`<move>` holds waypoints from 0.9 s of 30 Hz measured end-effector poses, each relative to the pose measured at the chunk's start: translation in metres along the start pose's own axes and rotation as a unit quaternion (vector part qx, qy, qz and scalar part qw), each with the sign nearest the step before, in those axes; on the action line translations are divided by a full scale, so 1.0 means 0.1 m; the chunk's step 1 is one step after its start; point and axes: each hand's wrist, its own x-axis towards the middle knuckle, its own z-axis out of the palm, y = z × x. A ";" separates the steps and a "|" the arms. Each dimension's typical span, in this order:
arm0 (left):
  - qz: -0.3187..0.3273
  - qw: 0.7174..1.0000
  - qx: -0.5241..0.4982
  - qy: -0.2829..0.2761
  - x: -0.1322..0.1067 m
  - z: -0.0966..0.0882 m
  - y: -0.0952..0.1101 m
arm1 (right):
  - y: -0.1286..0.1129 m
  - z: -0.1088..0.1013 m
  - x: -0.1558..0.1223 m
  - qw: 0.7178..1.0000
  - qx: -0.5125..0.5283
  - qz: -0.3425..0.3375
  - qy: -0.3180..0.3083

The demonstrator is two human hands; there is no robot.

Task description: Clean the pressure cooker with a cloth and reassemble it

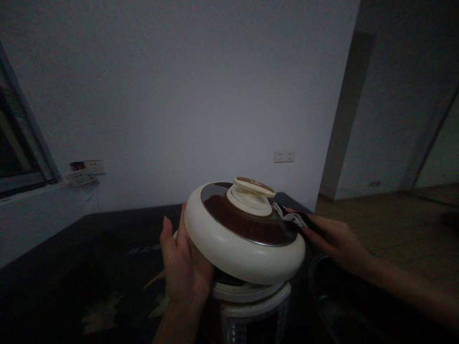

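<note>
A round cream lid with a brown centre and a raised knob is tilted above a cream electric cooker. My left hand supports the lid at its left edge, thumb up, with some fingers hidden beneath. At the lid's right side, my right hand pinches a dark and whitish cloth that touches the brown top beside the knob. The cooker's front panel faces me but is too dim to read.
A dark basin stands right of the cooker on the dark table. Wall sockets sit behind, and more sockets hang by the window at left. Pale patches mark the table's left side.
</note>
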 end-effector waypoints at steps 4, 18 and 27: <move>-0.003 1.000 0.004 -0.009 0.00 0.00 0.01 | -0.09 0.04 0.21 0.990 0.065 0.089 0.092; 0.005 1.000 0.024 -0.009 0.00 -0.01 0.01 | -0.49 0.25 0.77 0.983 0.181 -0.015 0.032; 0.008 1.000 0.020 0.013 -0.01 0.02 0.01 | -0.61 0.17 1.24 0.980 0.056 -0.166 -0.089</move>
